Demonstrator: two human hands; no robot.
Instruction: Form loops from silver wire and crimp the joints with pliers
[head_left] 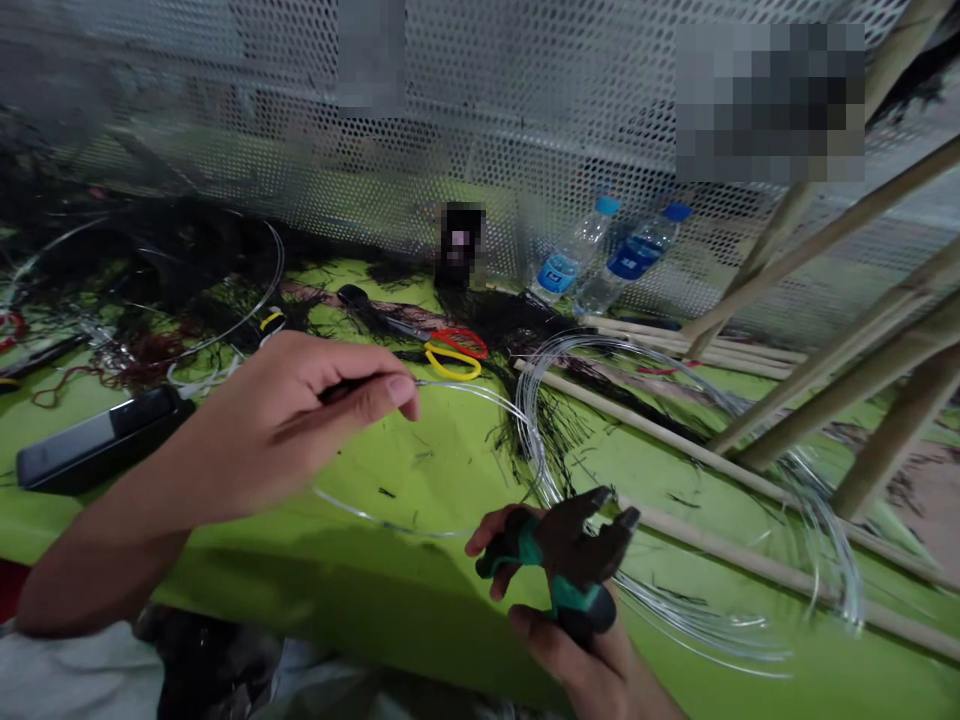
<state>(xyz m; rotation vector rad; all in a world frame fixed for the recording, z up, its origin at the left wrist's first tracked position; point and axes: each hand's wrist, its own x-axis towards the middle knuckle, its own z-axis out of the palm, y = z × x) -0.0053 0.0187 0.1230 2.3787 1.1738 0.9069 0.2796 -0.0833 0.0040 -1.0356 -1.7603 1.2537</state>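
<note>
Between its thumb and fingers, my left hand [300, 410] pinches the end of a thin silvery wire [480, 388]. This wire runs right into a loose coil of wire [534, 420] lying on the green tabletop. My right hand [577, 650] grips a pair of pliers [581, 550] with green and black handles; their jaws are apart, pointing up and to the right, with nothing visible between them. The pliers are over the near side of the coil. Scissors [454, 350] with a red and a yellow handle loop lie just beyond my left hand.
Bamboo poles [825, 370] slant across the right side, with thin sticks [675, 450] on the table. Two water bottles [637, 255] lean against a perforated metal panel [300, 170]. Black fringe strands [172, 250] heap at back left. A dark phone-like box [97, 440] sits left.
</note>
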